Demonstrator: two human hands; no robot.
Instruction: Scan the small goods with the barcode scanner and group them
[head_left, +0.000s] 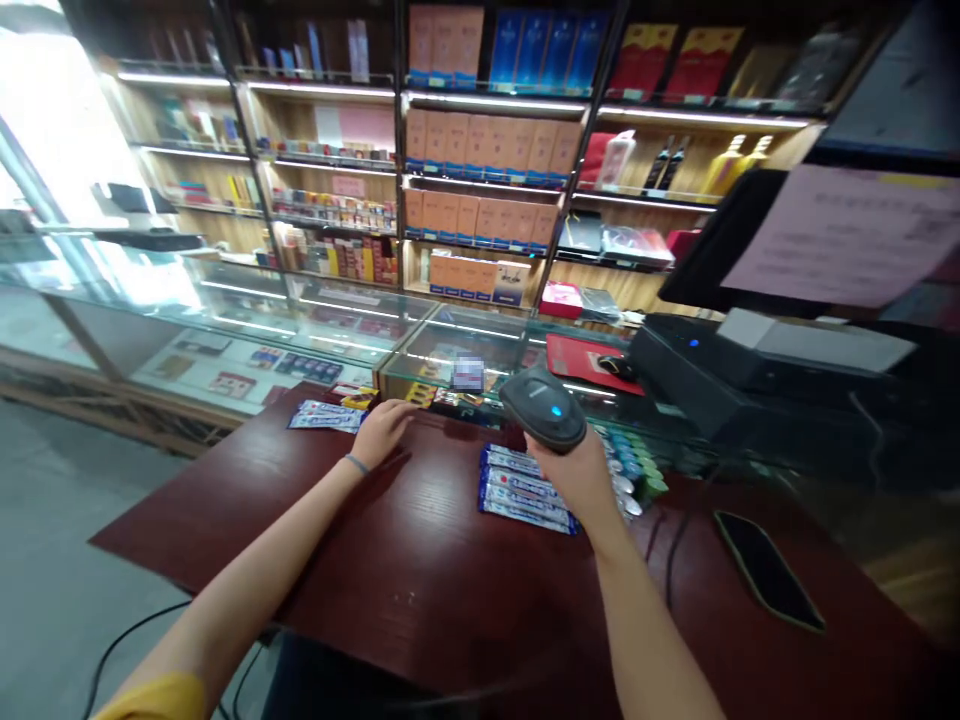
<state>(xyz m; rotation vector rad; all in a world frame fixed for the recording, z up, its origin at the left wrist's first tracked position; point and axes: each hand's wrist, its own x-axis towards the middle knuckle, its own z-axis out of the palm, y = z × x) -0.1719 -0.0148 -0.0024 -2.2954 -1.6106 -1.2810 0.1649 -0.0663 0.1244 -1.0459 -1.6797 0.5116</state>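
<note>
My right hand (579, 478) is wrapped round a black handheld barcode scanner (544, 405), which has a lit blue light. It is raised over a row of slim blue-and-white packets (519, 492) on the dark red-brown table (360, 570). My left hand (382, 437) lies on the table with its fingers stretched out, holding nothing that I can see. Right beside it, on the left, is a smaller group of similar blue-and-white packets (322, 415). Part of the right row is hidden behind my right hand.
Several small green and blue-topped items (637, 460) stand right of the scanner. A phone (769, 570) and a cable lie at the right. Beyond the table are glass display cases (315, 320), a red mat (581, 360), a black monitor (735, 230) and shelves of boxes (487, 145).
</note>
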